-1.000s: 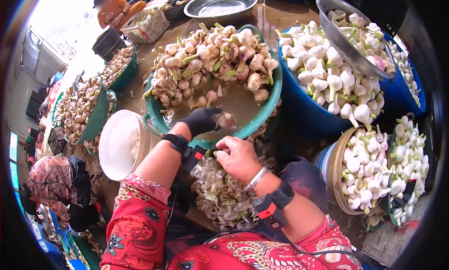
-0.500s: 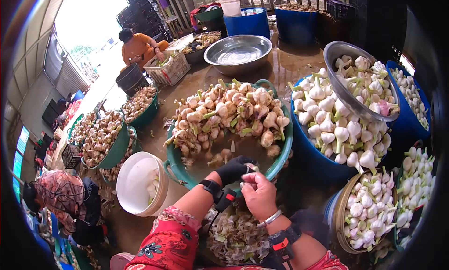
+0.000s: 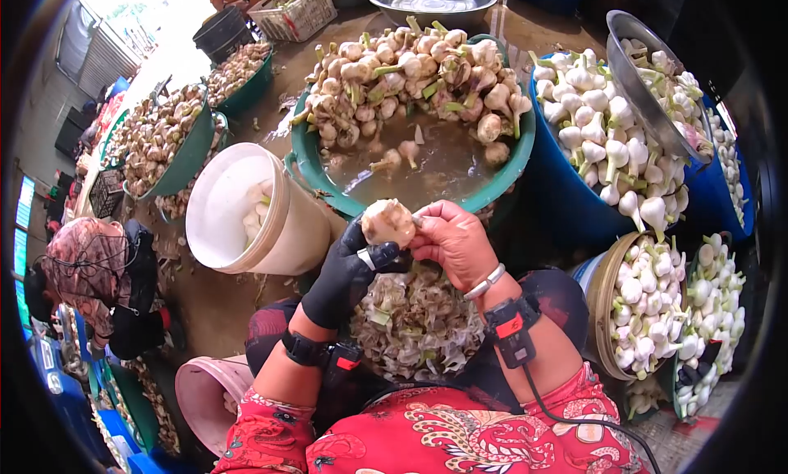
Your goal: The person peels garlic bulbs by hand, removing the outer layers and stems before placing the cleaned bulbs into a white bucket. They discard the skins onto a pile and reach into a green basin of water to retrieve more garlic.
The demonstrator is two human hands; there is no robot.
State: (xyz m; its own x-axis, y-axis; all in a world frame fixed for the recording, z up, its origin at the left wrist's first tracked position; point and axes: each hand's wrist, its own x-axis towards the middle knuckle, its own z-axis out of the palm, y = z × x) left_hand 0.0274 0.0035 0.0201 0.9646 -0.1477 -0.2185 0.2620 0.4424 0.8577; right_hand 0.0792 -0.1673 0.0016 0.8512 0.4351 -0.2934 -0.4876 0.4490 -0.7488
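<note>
Though near bucket (image 3: 302,232), hands (image 3: 338,279) over peelings (image 3: 420,325)

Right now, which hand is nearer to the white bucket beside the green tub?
Left. The gloved left hand is close to the white bucket; the bare right hand is farther off, beyond the held garlic bulb.

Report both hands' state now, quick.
Left hand: black-gloved, closed around a garlic bulb.
Right hand: bare, fingers pinched closed at the bulb's side; can't tell what, if anything, is between them.
</note>
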